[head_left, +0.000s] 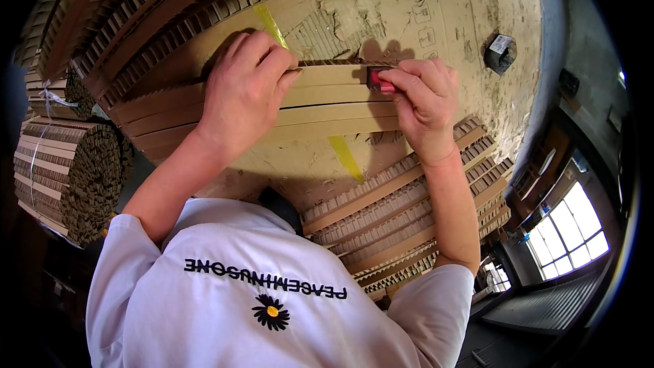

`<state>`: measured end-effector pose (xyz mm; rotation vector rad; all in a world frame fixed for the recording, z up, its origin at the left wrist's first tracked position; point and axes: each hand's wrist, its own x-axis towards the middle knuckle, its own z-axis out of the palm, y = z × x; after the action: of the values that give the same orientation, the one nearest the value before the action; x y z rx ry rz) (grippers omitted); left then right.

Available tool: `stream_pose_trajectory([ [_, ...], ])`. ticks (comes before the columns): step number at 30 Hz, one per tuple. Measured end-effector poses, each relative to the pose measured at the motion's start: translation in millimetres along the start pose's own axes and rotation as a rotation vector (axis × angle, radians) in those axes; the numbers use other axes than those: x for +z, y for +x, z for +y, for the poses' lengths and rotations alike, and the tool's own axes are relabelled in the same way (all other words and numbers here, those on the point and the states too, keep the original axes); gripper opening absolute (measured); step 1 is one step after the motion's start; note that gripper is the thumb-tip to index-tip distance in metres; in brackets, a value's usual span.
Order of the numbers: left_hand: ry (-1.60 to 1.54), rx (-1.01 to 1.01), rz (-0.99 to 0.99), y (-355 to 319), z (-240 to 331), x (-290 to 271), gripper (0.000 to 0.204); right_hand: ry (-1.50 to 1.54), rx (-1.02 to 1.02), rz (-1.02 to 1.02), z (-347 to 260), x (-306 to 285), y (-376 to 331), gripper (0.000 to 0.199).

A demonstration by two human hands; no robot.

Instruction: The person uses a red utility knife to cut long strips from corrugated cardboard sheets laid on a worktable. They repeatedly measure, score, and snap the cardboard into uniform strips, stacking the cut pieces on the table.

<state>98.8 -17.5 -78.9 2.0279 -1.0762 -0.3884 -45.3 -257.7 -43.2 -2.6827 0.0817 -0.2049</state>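
Observation:
Several long brown cardboard strips [320, 95] lie side by side across the worktable in front of me. My left hand [248, 88] rests over them on the left, its fingers curled and thumb drawn in at the upper strip's edge. At the strips' right part, my right hand [428, 99] pinches a small red and dark block [379, 79], whose dark end touches the upper strip. What kind of tool the block is, I cannot make out.
Notched cardboard strips [252, 1] are stacked at the far left, and more notched strips [388, 211] lie near my right forearm. A tied round bundle [42, 163] stands at the left. A dark open container [501, 60] sits on the scuffed table [470, 0]; yellow tape [346, 158] crosses it.

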Motion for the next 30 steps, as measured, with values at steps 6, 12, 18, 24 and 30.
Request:
stream_pose_trajectory([
  [6, -0.030, -0.058, -0.072, 4, -1, -2, 0.014, 0.003, -0.006, 0.005, -1, 2, -1, 0.029],
  [12, -0.024, -0.060, -0.126, 8, -3, -2, 0.012, 0.015, 0.004, 0.005, 0, -1, -3, 0.030],
  [18, -0.006, -0.063, -0.041, 27, 18, -42, 0.009, 0.454, 0.301, 0.305, -23, -30, -4, 0.030],
  [24, 0.431, 0.340, 0.409, 94, 21, -91, 0.024, 0.443, 0.299, 0.156, -29, -24, -30, 0.030],
  [30, -0.198, -0.008, -0.013, 11, 4, -32, 0.016, 0.353, 0.266, 0.063, -30, -6, -33, 0.027],
])
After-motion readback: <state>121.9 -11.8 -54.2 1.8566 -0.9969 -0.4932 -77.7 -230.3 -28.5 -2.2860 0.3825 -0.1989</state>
